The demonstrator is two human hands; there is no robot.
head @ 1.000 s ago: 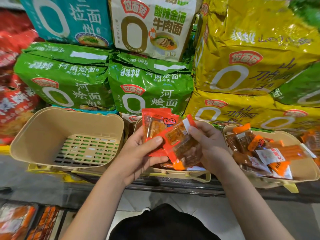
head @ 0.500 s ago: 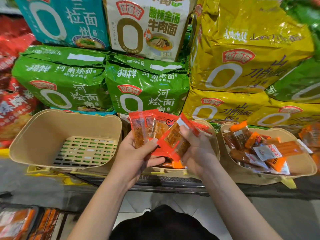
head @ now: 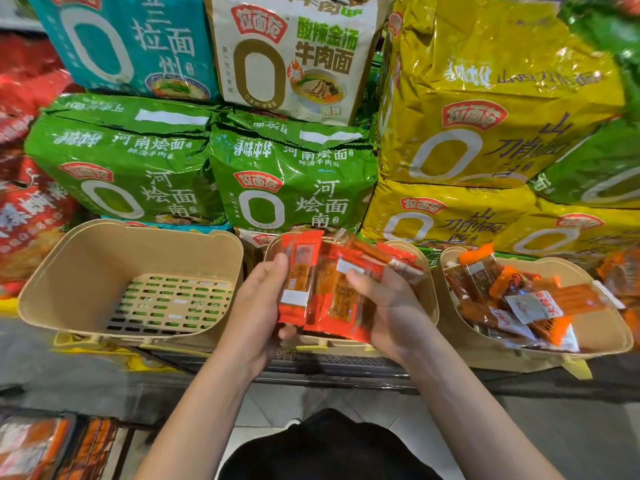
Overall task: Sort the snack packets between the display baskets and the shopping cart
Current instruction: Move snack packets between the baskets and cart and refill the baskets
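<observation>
Nearest, at the bottom edge, a dark garment (head: 322, 448) and two bare forearms rise toward the shelf. The left hand (head: 258, 306) holds a fan of snack packets (head: 325, 292), thumb across the face of the leftmost packet and fingers curled behind. The right hand (head: 391, 310) supports the same fan from the right, thumb on top and fingers underneath. The grip of both hands is therefore closed on the packets. The packets are flat orange-red sachets with clear windows showing brown contents and small white labels; their print is too blurred to read. They are held above the middle basket (head: 427, 271), whose contents are hidden. To its left, the left basket (head: 86, 271) is beige with a slotted floor. To its right, the right basket (head: 609, 337) holds a heap of similar orange and brown packets. Farther back are stacked noodle multipacks: green bags (head: 294, 181) marked 河南烩面, yellow bags (head: 485, 133), a teal bag (head: 138, 43) and a white bag (head: 298, 53) marked 酸辣金汤牛肉面.
</observation>
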